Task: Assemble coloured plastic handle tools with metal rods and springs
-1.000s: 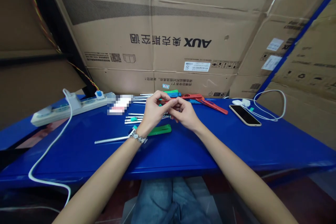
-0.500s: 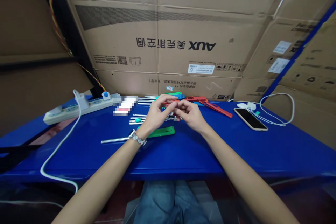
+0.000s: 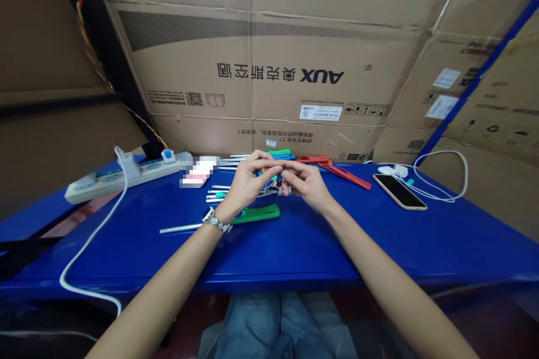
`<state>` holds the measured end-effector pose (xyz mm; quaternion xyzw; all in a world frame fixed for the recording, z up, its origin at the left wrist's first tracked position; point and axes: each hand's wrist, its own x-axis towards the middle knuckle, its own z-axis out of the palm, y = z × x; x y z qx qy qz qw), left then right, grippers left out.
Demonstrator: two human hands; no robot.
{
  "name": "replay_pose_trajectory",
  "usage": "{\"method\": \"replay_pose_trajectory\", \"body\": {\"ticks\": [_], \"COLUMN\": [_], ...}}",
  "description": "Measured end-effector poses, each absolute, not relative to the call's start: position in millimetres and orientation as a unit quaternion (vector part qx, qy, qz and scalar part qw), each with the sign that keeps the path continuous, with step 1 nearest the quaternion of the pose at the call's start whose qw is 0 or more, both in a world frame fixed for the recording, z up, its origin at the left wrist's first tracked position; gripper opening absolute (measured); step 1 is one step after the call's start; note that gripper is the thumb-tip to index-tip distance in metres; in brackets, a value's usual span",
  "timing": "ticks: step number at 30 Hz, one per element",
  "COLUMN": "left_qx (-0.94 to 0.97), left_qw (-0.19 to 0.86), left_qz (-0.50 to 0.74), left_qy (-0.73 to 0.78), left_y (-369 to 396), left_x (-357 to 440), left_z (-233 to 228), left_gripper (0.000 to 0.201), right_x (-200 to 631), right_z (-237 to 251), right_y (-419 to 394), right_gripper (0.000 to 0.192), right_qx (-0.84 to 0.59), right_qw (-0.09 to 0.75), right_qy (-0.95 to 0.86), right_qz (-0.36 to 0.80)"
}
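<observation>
Meeting near their tips, the curled fingers (image 3: 297, 166) of the left hand (image 3: 249, 182) and right hand (image 3: 311, 186) hid whether they pinched the small reddish piece (image 3: 279, 180) between them; light, steady pressure seemed best, without snagging thin wires (image 3: 266, 190) close by, above the tabletop (image 3: 303, 252).

The table (image 3: 303, 252) is blue and shiny. On it lie a green handle (image 3: 261, 213) with a silver rod (image 3: 179, 229), more thin silver rods (image 3: 219, 187), some red handles (image 3: 350, 176), and, on the right, a black phone (image 3: 400, 192) beside a white wire (image 3: 466, 171).
</observation>
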<state>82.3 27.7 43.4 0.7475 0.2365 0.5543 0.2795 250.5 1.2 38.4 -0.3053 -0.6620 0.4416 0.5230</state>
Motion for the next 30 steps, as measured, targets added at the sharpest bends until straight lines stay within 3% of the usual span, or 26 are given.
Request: {"method": "replay_pose_trajectory", "body": {"ticks": [5,10,13,16,24,30], "left_qx": [0.761,0.881,0.897,0.888,0.882,0.888], "left_qw": [0.211,0.164,0.166,0.182,0.197,0.183], "left_qz": [0.551,0.320,0.252,0.261,0.279,0.278], "left_qy": [0.270,0.308,0.324,0.333,0.325,0.316], "left_y": [21,11,10,12,12,11], "left_x": [66,47,46,48,48,47], "left_z": [37,11,-3,-8,-12,-10], "left_gripper": [0.022,0.028,0.031,0.029,0.033,0.040], "right_x": [246,236,232,231,239,231], "right_z": [37,30,26,26,42,44], "right_y": [4,4,1,-3,0,6], "right_gripper": [0.037,0.039,0.031,0.026,0.041,0.054], "right_qx": [-0.320,-0.344,-0.346,-0.341,-0.327,-0.348], "right_qw": [0.558,0.590,0.594,0.589,0.573,0.594], "right_qy": [-0.641,-0.633,-0.652,-0.666,-0.635,-0.596], "right_qz": [0.419,0.365,0.320,0.305,0.403,0.414]}}
